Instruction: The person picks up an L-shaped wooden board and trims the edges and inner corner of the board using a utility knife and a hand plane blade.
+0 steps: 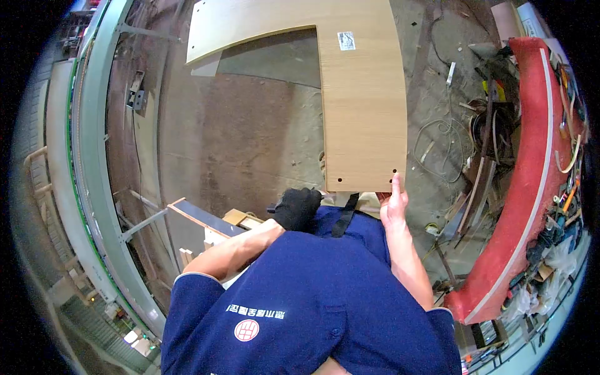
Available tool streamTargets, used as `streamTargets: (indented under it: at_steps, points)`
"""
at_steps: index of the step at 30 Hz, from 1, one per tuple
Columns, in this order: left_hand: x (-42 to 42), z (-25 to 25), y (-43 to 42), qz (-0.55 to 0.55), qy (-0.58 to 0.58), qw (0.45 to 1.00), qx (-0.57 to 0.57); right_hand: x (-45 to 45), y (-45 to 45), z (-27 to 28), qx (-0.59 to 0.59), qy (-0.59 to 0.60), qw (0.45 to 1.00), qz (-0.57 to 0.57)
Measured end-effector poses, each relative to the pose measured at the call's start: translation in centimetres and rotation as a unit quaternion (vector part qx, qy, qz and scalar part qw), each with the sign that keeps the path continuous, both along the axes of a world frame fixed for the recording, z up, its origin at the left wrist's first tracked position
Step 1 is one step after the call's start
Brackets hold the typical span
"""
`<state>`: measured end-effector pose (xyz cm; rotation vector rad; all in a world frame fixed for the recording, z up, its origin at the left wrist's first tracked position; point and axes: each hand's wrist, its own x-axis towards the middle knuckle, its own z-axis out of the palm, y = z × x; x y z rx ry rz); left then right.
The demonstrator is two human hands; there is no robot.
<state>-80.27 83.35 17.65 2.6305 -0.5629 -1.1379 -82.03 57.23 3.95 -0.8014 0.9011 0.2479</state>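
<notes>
An L-shaped wood-grain panel [364, 112] stretches away from my body, with a white label [346, 40] on it and dark drilled holes near its corners. My right hand [394, 206] grips the panel's near right corner, thumb on the top face beside the holes and the other fingers underneath, partly hidden. My left hand [297, 209], in a black glove, is closed just left of the panel's near edge. Something dark and slim pokes out at the glove's left side, too small to name. Whether the glove touches the panel cannot be told.
A long pale green machine rail [94, 156] runs along the left. Dark-faced board pieces [203, 220] stand by my left forearm. To the right curves a red bench-like surface [522, 187] with tools and scraps beyond it. A cable [447, 125] and offcuts lie on the floor.
</notes>
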Motion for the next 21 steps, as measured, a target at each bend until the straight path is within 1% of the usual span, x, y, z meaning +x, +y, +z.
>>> streamTargets:
  at_steps: [3,9,21]
  points:
    - [0.1,-0.3,-0.4,-0.017,-0.004,1.000,0.013,0.0,0.1,-0.1,-0.004,0.014,1.000,-0.002]
    - [0.2,-1.3,-0.6,-0.035,-0.018,0.998,0.058,0.6,0.9,1.3,0.070,0.045,0.996,-0.033]
    - [0.2,-1.8,0.0,-0.041,-0.042,0.994,0.088,0.2,1.3,0.1,0.048,0.037,0.998,-0.020]
